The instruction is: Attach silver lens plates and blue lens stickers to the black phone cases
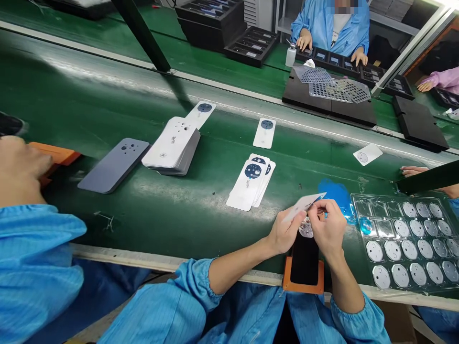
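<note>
My left hand (285, 233) is closed on the edge of a thin white phone back panel (301, 205), which is tilted up. At the panel's far end, my right hand (328, 228) is pinched; what lies between its fingertips is hidden. Below both hands, a black phone-shaped piece (304, 262) lies in an orange holder (304, 288), with a pale round part (306, 228) at its top. Left of my hands, a few white panels with dark circles (245, 186) overlap on the green bench.
A clear tray (389, 239) of round discs stands right, beside blue film (337, 198). Leftward are a stack of white panels (172, 143), a grey phone back (114, 165) and a co-worker's hand (21, 167) near an orange holder (57, 153). Another person (332, 28) works across the bench.
</note>
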The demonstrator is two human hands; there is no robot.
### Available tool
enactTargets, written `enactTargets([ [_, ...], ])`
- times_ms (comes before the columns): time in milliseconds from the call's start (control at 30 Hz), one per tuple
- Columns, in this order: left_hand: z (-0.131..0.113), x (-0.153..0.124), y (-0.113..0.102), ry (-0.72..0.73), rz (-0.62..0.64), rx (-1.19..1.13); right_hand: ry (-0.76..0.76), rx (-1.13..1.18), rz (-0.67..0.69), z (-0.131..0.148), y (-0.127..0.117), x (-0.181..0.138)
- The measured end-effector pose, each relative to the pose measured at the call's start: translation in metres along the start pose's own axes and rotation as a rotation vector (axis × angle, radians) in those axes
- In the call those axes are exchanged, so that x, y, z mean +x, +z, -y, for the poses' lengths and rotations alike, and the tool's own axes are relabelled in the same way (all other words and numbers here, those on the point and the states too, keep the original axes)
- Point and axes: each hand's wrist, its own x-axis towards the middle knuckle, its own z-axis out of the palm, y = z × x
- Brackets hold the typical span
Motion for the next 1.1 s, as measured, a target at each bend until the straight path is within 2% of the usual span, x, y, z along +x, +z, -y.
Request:
enactTargets([
  [100,0.003,0.011,-0.004,-0.205,-0.134,-0.247,0.234,-0.028,0.032,-0.028,-0.017,0.012],
  [167,0.003,0.017,-0.007,-0.268,-0.190,-0.381,0.393,-0.065,0.033,-0.044,-0.031,0.017],
  [200,0.002,0.019,-0.008,-0.270,-0.199,-0.395,0.417,-0.079,0.037,-0.047,-0.036,0.018],
  [233,0.002,0.019,-0.008,-0.254,-0.205,-0.370,0.391,-0.087,0.043,-0.046,-0.038,0.017],
  [300,0.000,0.015,-0.005,-0.188,-0.181,-0.237,0.234,-0.080,0.056,-0.034,-0.034,0.010],
  [367,-0.001,0.008,-0.002,-0.104,-0.089,-0.079,0.074,-0.068,0.064,-0.015,-0.022,0.002],
  [433,-0.001,0.001,0.001,-0.019,0.021,0.020,-0.004,-0.080,0.045,0.002,-0.009,-0.004],
  [500,-0.002,-0.002,0.000,0.054,0.100,0.069,-0.010,-0.105,0.024,0.010,-0.001,-0.005],
  [633,-0.002,-0.005,-0.002,0.171,0.154,0.141,0.034,-0.082,0.028,0.015,-0.002,-0.004],
  [700,-0.002,-0.006,-0.001,0.169,0.156,0.127,0.063,-0.048,0.020,0.016,-0.003,-0.003],
  [767,0.000,-0.006,0.001,0.099,0.124,0.085,0.112,-0.001,0.030,0.013,-0.004,0.000],
  [867,0.004,0.001,0.001,-0.101,-0.009,-0.142,0.269,0.033,0.134,-0.010,-0.009,0.010],
  [967,0.004,0.014,-0.004,-0.290,-0.142,-0.491,0.479,-0.199,0.244,-0.052,-0.024,0.029],
  [1033,0.003,0.021,-0.009,-0.354,-0.166,-0.627,0.531,-0.340,0.257,-0.079,-0.036,0.040],
  [1100,0.000,0.026,-0.013,-0.369,-0.152,-0.672,0.522,-0.412,0.257,-0.099,-0.048,0.047],
])
